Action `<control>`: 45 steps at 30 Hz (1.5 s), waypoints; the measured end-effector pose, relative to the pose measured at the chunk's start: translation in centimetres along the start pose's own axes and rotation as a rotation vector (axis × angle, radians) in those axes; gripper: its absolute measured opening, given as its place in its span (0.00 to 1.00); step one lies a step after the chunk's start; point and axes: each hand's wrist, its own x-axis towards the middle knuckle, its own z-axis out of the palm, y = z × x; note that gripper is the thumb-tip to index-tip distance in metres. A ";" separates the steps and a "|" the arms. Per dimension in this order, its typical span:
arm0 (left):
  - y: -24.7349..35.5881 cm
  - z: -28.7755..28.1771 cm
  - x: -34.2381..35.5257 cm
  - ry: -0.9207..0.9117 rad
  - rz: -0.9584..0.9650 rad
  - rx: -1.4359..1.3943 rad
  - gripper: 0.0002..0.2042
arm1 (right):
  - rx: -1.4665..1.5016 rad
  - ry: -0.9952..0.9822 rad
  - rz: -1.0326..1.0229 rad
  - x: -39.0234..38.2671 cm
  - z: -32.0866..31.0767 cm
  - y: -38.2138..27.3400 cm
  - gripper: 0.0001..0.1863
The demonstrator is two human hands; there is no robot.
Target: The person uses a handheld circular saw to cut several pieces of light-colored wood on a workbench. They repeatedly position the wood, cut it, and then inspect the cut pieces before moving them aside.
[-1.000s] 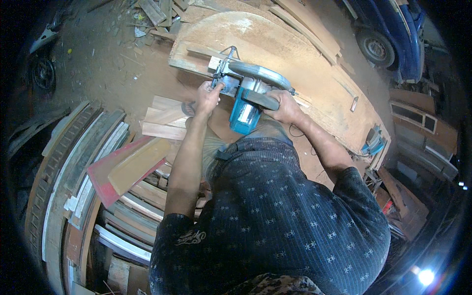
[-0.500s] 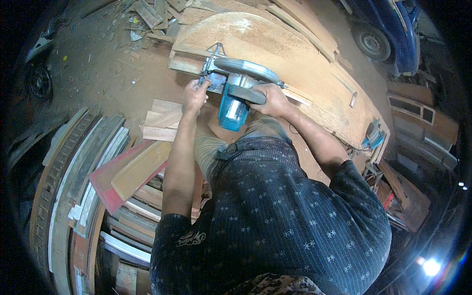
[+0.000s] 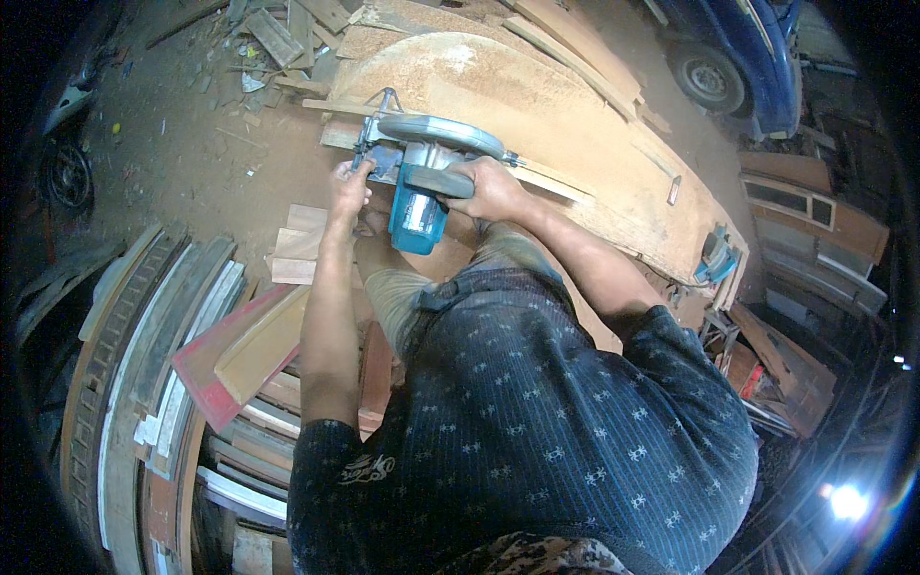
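Note:
A teal and silver circular saw (image 3: 418,218) rests over the near edge of a sawdust-covered wooden worktop (image 3: 575,115). My right hand (image 3: 479,192) is closed round its dark handle. My left hand (image 3: 350,187) is closed on the metal fitting at the saw's front left, fingers partly hidden. A narrow strip of wood (image 3: 326,105) sticks out leftward past the saw, and a further narrow board (image 3: 556,184) runs to its right along the worktop. The blade's cutting edge is hidden from view.
A second teal power tool (image 3: 717,254) sits at the worktop's right end. Stacked planks (image 3: 149,383) and a red-edged board (image 3: 201,374) lie lower left, pale offcuts (image 3: 292,240) by my legs. A blue vehicle (image 3: 771,67) stands upper right, a wheel (image 3: 67,172) far left, scrap wood (image 3: 278,38) behind.
The saw and both my hands have moved steadily left along the worktop's edge, with the same grip. The surroundings have shifted slightly in the picture.

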 end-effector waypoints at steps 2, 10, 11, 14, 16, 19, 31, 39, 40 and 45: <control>0.9 -0.4 -0.2 0.023 -0.014 0.035 0.19 | -0.009 -0.003 0.004 0.5 0.1 -0.4 0.14; 2.3 -0.3 -1.5 0.020 -0.006 -0.005 0.18 | 0.018 0.060 -0.008 0.2 0.0 0.3 0.21; 3.3 -0.5 -2.1 0.031 0.006 0.009 0.18 | -0.022 0.055 0.001 -0.3 -0.3 0.5 0.23; 5.5 0.5 -5.8 0.004 0.092 0.002 0.20 | 0.026 0.115 -0.066 -4.3 -2.8 -0.7 0.24; 5.6 2.5 -8.4 -0.070 0.177 -0.092 0.21 | 0.003 0.147 -0.095 -8.2 -6.2 -2.2 0.25; 5.8 7.4 -12.0 -0.184 0.124 -0.329 0.24 | -0.125 0.241 -0.073 -15.0 -12.0 -0.2 0.25; -3.2 38.3 -3.7 0.240 -0.300 -0.538 0.58 | 0.005 0.462 0.401 -42.1 -36.4 16.5 0.25; 3.1 39.6 -6.7 0.580 -0.208 -0.381 0.40 | -0.613 0.118 0.862 -47.8 -35.0 40.2 0.17; 2.6 38.7 -7.3 0.546 -0.121 -0.517 0.38 | -0.715 -0.037 0.765 -50.3 -36.3 50.4 0.16; 5.5 33.2 -13.7 0.357 -0.129 -0.677 0.29 | -0.738 -0.185 0.863 -45.5 -24.8 52.9 0.17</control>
